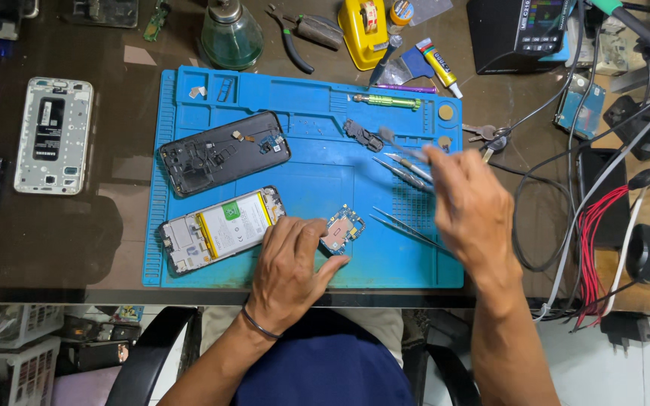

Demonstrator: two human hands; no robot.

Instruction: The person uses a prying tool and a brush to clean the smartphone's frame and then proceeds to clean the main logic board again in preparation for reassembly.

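On the bright blue work mat (302, 98) lie a black phone shell (223, 153) and an opened phone with a white-and-yellow battery (231, 224), while beyond the mat's far edge stand a green glass bottle (230, 34) and a yellow tool (366, 31).

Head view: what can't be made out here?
- Right hand: motion-blurred; grip on the brush-like tool unclear.
- Small circuit board: partly covered by left hand; components too small.
- Opened phone: right end hidden under left hand.
- Soldering station: cut off by top edge.

Your dark worktable (114, 233) carries a blue repair mat (317, 113), white phone frame (54, 135), pliers (295, 37) and keys (487, 135).
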